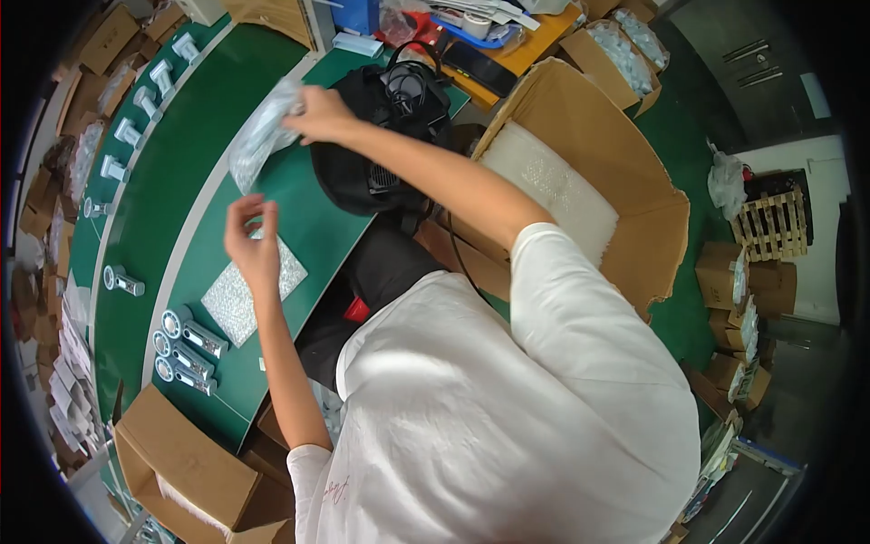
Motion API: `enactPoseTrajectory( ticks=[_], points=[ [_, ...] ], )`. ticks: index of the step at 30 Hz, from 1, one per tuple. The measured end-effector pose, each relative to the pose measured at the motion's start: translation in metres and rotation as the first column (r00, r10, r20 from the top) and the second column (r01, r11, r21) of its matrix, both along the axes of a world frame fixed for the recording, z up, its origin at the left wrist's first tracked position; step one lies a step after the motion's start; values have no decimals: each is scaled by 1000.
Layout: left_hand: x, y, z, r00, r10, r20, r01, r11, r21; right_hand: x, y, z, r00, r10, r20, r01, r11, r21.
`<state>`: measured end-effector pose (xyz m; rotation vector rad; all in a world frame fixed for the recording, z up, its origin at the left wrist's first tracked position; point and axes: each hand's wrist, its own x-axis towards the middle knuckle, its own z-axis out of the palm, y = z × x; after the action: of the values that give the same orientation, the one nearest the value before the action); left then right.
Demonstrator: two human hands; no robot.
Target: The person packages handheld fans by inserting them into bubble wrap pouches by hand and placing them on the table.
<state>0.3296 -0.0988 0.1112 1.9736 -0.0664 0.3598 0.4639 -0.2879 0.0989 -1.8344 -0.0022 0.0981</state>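
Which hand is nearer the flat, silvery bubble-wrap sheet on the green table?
Left: the left hand is over one edge of the sheet; the right hand is farther off, holding a translucent plastic bag.

red script point(334, 490) on shirt point(480, 390), not legible

Translucent plastic bundle point(260, 140) in the right hand point(322, 115).
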Motion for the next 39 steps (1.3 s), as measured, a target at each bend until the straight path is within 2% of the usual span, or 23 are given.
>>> enactPoseTrajectory(
  ticks=[2,4,5,9,10,11,13,14,15,16,18,19,21,22,24,25,27,29,30,34,39],
  points=[
    [-3,-6,-17,999,-38,-22,39,997,59,6,-18,-7,999,-21,-31,20,999,-30],
    [-8,-13,-33,984,-38,-173,70,981,181,15,-37,-33,984,-16,-178,8,999,-44],
    [-10,-16,-39,983,-51,-176,83,980,180,13,-43,-30,983,-29,-180,21,999,-45],
    [-33,-24,-58,994,-109,-2,103,928,358,-29,-70,42,949,307,74,-292,943,-162],
    [-43,-22,-62,994,-103,45,77,916,393,-46,-91,73,937,309,161,-249,917,-310],
    [-53,-19,-65,991,-95,94,46,904,425,-51,-118,76,910,265,319,-196,953,-232],
    [-72,-12,-69,994,-79,71,36,881,473,-85,-174,103,964,28,266,-24,1000,-20],
    [-77,-12,-71,996,-57,74,11,859,512,-98,-202,101,962,-156,223,138,986,92],
    [-79,-11,-72,996,-54,67,12,857,515,-107,-234,87,935,-337,114,326,940,101],
    [-80,-10,-73,998,-46,53,10,841,541,-117,-264,67,895,-433,111,424,901,90],
    [-84,-6,-75,999,-26,18,10,807,590,-136,-321,11,848,-529,-11,517,833,-194],
    [-86,-3,-75,1000,-17,-1,14,787,617,-145,-340,-12,834,-515,-197,467,850,-242],
    [-88,-1,-78,1000,20,10,-22,801,598,-166,-358,-80,813,-441,-381,329,887,-324],
    [-87,-1,-81,998,57,33,-66,818,572,-180,-370,-120,861,-350,-370,239,919,-313],
    [-85,-2,-85,988,133,75,-153,842,517,-195,-381,-206,946,-262,-191,102,799,-592],
    [-84,-3,-86,988,138,73,-156,838,523,-195,-378,-211,947,-256,-195,96,804,-587],
    [-84,-4,-87,985,157,66,-168,825,539,-199,-361,-222,962,-245,-123,45,584,-810],
    [-85,-4,-87,982,180,55,-180,813,554,-197,-344,-226,977,-207,-55,10,301,-953],
    [-84,-5,-87,981,187,51,-184,809,558,-193,-342,-228,978,-199,-60,4,305,-952],
    [-83,-10,-88,961,237,143,-276,762,585,-176,-335,-226,931,-187,-314,-285,167,-944],
    [-84,-12,-89,953,257,158,-299,743,599,-167,-321,-271,925,-115,-363,-348,132,-928]
  ],
)
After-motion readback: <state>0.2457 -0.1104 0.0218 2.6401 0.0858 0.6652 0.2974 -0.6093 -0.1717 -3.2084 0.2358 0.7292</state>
